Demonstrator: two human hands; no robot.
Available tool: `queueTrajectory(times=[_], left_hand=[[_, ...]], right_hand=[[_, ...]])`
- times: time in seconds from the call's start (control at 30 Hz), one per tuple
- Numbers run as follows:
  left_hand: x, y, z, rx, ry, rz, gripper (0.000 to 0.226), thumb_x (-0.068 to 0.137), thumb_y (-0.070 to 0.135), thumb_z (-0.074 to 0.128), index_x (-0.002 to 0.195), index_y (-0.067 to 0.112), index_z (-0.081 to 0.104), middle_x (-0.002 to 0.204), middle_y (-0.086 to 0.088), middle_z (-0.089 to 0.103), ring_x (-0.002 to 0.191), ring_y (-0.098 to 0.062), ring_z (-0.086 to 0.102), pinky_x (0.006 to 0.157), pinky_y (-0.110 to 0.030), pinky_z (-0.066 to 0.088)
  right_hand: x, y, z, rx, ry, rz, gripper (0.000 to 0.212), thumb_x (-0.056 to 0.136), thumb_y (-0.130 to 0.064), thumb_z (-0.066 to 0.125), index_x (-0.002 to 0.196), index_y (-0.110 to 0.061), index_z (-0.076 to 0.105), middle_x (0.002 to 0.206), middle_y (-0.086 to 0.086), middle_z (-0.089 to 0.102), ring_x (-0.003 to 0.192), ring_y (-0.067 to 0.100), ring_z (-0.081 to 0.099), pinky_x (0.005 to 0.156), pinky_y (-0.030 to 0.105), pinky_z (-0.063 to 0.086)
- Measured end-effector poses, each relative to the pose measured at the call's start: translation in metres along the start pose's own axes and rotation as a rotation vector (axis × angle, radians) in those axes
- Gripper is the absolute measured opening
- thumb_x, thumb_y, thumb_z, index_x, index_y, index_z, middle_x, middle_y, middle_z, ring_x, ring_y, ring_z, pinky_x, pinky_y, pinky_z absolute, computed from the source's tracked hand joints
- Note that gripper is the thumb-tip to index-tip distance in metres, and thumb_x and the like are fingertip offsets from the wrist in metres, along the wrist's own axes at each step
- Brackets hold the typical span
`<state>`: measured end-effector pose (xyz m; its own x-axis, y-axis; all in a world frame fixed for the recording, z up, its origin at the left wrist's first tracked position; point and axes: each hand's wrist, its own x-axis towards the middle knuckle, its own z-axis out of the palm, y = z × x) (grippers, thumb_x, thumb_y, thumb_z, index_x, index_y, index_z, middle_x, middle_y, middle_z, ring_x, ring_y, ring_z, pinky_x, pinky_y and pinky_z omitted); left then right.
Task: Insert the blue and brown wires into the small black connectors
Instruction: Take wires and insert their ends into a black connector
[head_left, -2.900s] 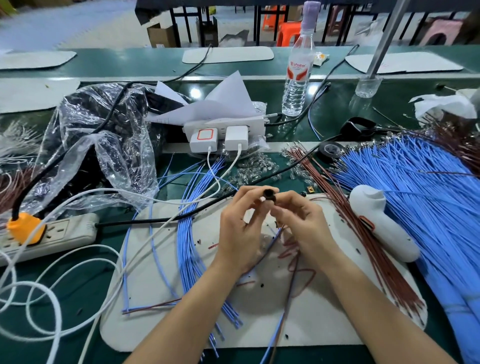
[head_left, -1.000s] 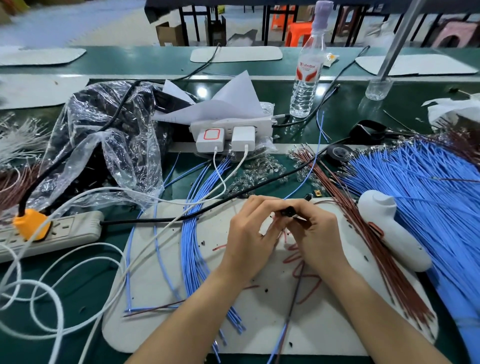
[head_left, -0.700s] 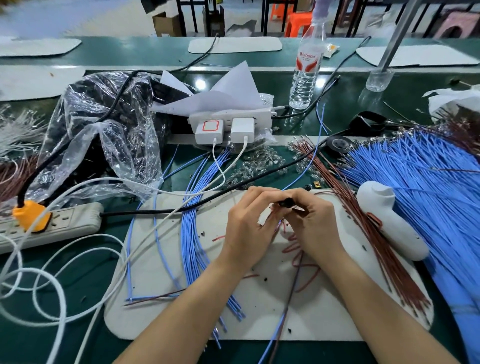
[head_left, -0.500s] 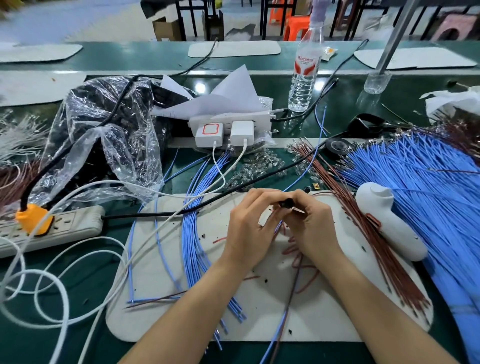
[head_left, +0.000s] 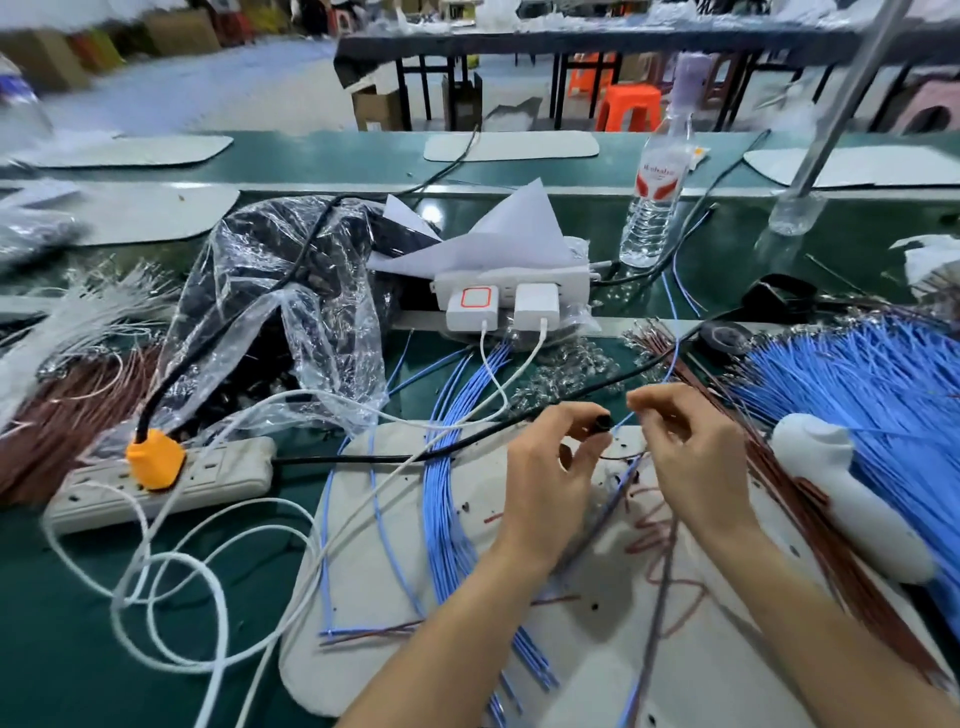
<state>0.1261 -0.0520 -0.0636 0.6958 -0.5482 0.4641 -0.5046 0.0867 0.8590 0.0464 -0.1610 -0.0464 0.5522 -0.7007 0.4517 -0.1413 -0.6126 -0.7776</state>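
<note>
1. Centre frame: my left hand (head_left: 550, 478) pinches the black connector (head_left: 602, 422).
2. My right hand (head_left: 691, 457), just right, pinches the blue wire (head_left: 622, 423); the brown wire (head_left: 621, 458) runs below.
3. I should steady the connector, align the tip squarely, then push straight.

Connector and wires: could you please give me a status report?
Left hand pinching connector. Right hand pinching blue wire at it; seating unclear. Black cable lies just behind hands.

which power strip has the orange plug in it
The left strip, lying in front of the plastic bag, has the orange plug near its left end. The centre strip, farther back, holds white chargers instead.
</note>
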Motion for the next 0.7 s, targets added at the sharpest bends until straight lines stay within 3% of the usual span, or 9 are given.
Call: queueTrajectory(times=[0.17, 0.33, 0.5, 0.7], left_hand=[[-0.001, -0.001, 0.001, 0.026, 0.004, 0.034, 0.020, 0.083, 0.003, 0.068, 0.098, 0.016, 0.066, 0.089, 0.004, 0.067, 0.073, -0.003, 0.058, 0.069, -0.015, 0.046], [0.002, -0.001, -0.003, 0.037, 0.100, 0.047, 0.017, 0.087, 0.009, 0.067, 0.101, 0.017, 0.064, 0.089, 0.006, 0.066, 0.078, -0.003, 0.059, 0.070, -0.015, 0.047], [0.002, 0.003, -0.003, 0.016, 0.114, 0.059, 0.016, 0.088, 0.008, 0.064, 0.103, 0.015, 0.063, 0.091, 0.003, 0.065, 0.082, -0.007, 0.060, 0.072, -0.019, 0.049], [0.001, 0.002, -0.004, 0.015, 0.101, 0.059, 0.016, 0.089, 0.004, 0.062, 0.104, 0.009, 0.063, 0.092, -0.003, 0.068, 0.083, -0.013, 0.063, 0.074, -0.018, 0.050]], right_hand=[[0.059, -0.021, 0.028, -0.149, -0.278, -0.162, 0.017, 0.085, 0.002, 0.063, 0.093, -0.009, 0.073, 0.086, -0.002, 0.069, 0.077, 0.010, 0.062, 0.072, 0.003, 0.042], [0.096, -0.017, 0.064, -0.535, -0.694, -0.180, 0.020, 0.084, -0.013, 0.068, 0.104, -0.009, 0.071, 0.102, 0.008, 0.069, 0.087, 0.014, 0.057, 0.079, 0.021, 0.043], [0.099, -0.016, 0.073, -0.613, -0.727, -0.147, 0.020, 0.082, -0.006, 0.063, 0.102, -0.010, 0.066, 0.100, 0.009, 0.068, 0.094, 0.025, 0.063, 0.086, 0.038, 0.051], [0.089, -0.006, 0.070, -0.513, -0.660, -0.150, 0.024, 0.085, -0.004, 0.056, 0.106, -0.014, 0.062, 0.101, 0.009, 0.064, 0.087, 0.024, 0.063, 0.083, 0.040, 0.053]])
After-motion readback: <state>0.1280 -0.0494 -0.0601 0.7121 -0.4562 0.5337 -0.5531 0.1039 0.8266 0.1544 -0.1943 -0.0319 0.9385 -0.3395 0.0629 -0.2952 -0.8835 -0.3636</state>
